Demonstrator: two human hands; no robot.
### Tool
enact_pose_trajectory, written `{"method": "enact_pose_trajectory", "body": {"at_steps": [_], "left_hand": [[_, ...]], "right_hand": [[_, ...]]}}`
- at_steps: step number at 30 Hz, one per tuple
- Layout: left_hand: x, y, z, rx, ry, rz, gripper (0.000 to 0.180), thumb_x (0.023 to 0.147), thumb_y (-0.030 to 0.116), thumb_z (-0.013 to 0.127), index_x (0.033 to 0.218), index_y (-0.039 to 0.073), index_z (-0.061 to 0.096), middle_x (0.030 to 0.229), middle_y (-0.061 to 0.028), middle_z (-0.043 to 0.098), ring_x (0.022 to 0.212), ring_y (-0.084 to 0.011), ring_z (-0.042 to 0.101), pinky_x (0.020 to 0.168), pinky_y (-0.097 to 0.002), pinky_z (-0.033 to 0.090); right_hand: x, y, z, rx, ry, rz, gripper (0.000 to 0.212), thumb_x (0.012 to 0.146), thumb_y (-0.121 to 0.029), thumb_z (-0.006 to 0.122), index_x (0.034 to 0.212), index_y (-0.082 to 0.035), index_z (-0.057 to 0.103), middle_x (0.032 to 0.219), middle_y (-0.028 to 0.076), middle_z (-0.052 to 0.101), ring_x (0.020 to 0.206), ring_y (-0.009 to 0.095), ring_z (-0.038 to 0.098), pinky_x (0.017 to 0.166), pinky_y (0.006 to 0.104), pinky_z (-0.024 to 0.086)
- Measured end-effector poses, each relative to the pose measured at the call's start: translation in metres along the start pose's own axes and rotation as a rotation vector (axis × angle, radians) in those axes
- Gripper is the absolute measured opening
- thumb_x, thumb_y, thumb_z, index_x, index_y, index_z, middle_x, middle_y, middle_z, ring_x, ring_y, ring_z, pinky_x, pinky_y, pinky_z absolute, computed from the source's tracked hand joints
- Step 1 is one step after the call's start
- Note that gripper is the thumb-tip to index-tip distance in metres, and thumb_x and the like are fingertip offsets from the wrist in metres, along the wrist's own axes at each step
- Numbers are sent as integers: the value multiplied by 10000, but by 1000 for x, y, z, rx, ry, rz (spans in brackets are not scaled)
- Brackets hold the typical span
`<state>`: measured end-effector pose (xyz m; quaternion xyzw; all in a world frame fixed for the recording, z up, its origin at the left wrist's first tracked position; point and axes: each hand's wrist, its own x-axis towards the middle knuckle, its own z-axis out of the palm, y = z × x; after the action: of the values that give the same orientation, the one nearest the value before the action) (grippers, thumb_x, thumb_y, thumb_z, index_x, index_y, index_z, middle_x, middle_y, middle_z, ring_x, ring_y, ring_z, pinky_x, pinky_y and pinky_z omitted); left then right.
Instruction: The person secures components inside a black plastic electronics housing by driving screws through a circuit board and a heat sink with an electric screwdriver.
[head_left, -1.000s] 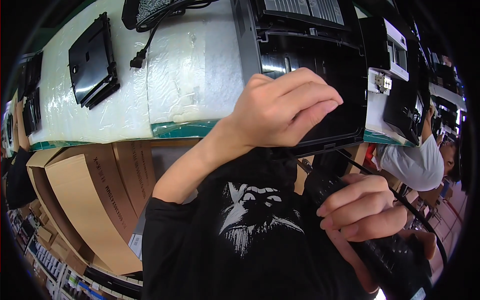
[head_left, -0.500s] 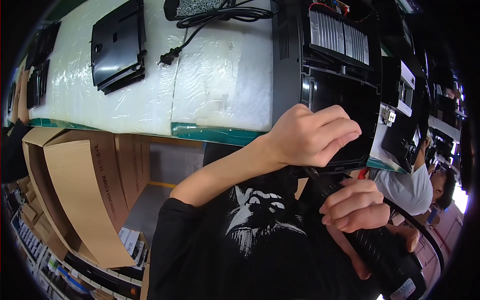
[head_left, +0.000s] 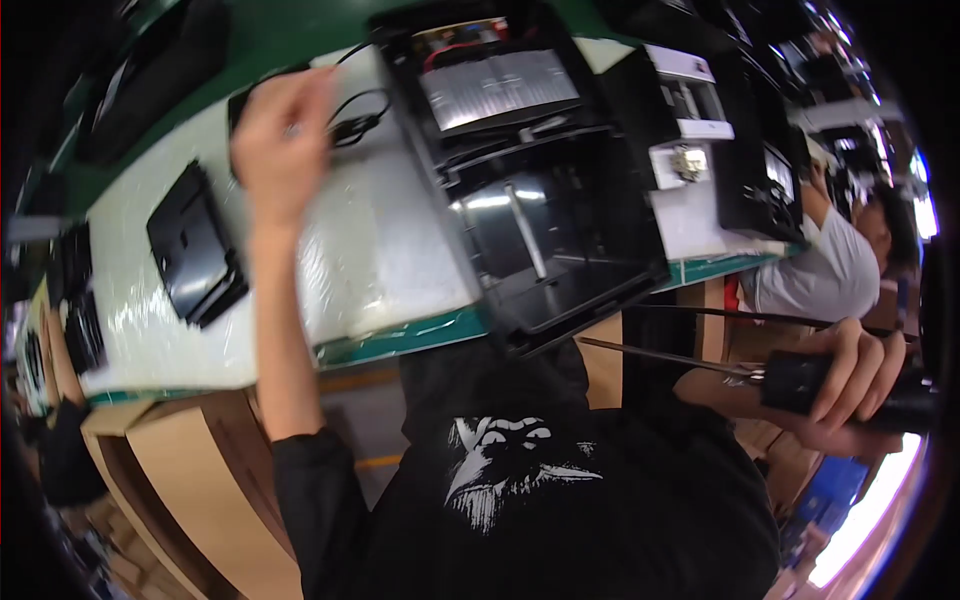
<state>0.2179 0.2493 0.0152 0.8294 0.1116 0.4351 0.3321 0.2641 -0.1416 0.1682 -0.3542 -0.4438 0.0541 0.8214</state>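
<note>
My left hand [head_left: 285, 150] is stretched far out over the dark tray [head_left: 237, 112] at the back left and hides most of it. Motion blur smears its fingers. Beside that hand, a black power cord [head_left: 358, 125] lies coiled. My right hand [head_left: 850, 385] is wrapped round the black handle of an electric screwdriver [head_left: 785, 380] at the right, off the bench. Its long thin bit points left, toward the near edge of an open black device housing [head_left: 580, 220]. Ribbed silver heat sinks [head_left: 500, 92] fill the housing's far part.
Stacked black panels [head_left: 195, 245] lie on the plastic-covered bench [head_left: 345, 265] at the left. A white-framed unit [head_left: 690, 95] stands right of the housing. Open cardboard boxes [head_left: 200, 470] sit below the bench edge. A co-worker in a light shirt [head_left: 820, 270] is at the right.
My left hand has swung from above the housing to the tray at the far left. My right hand has shifted right with the screwdriver. The whole view has turned and shifted.
</note>
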Motion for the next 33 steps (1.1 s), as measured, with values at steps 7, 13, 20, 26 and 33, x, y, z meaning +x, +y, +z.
{"method": "enact_pose_trajectory", "body": {"at_steps": [7, 13, 20, 26, 33], "left_hand": [[12, -99, -36, 633, -391, -169, 237, 827, 129, 618, 1051, 55, 640, 901, -121, 637, 756, -235, 602, 722, -316, 467], [-16, -37, -21, 334, -374, -279, 328, 903, 249, 570, 1128, 11, 586, 1072, -149, 584, 954, -277, 564, 841, -354, 435], [-31, -25, -17, 547, -390, -77, 457, 712, 23, 643, 1153, -13, 530, 992, -151, 541, 958, -313, 493, 870, -385, 398], [-45, 18, -6, 452, -334, -176, 396, 766, 15, 604, 1154, -28, 539, 940, -138, 535, 892, -283, 526, 824, -356, 426], [-66, 64, -3, -400, -578, -773, 628, 934, 247, 515, 1450, 48, 216, 1416, -154, 341, 1147, -244, 485, 796, -301, 487]], "right_hand": [[-38, -26, -33, -769, 707, 316, 523, 896, -514, 463, 955, 4, 495, 574, 78, 496, 432, 166, 491, 415, 254, 413], [-109, 49, -82, -1203, 707, 825, 628, 856, -243, 637, 1372, -33, 347, 672, 40, 529, 442, 73, 449, 415, 238, 379], [-135, 82, -168, -1635, 557, 773, 758, 747, -143, 579, 1417, -24, 246, 1123, 244, 461, 996, 370, 507, 861, 400, 418], [-100, 115, -236, -1607, 574, 550, 647, 781, -125, 609, 1363, 7, 359, 1033, 283, 567, 967, 413, 560, 840, 413, 435], [-121, 125, -214, -1735, 504, 553, 423, 930, -191, 470, 1293, 26, 461, 1348, 263, 415, 1245, 373, 412, 1027, 385, 328]]}}
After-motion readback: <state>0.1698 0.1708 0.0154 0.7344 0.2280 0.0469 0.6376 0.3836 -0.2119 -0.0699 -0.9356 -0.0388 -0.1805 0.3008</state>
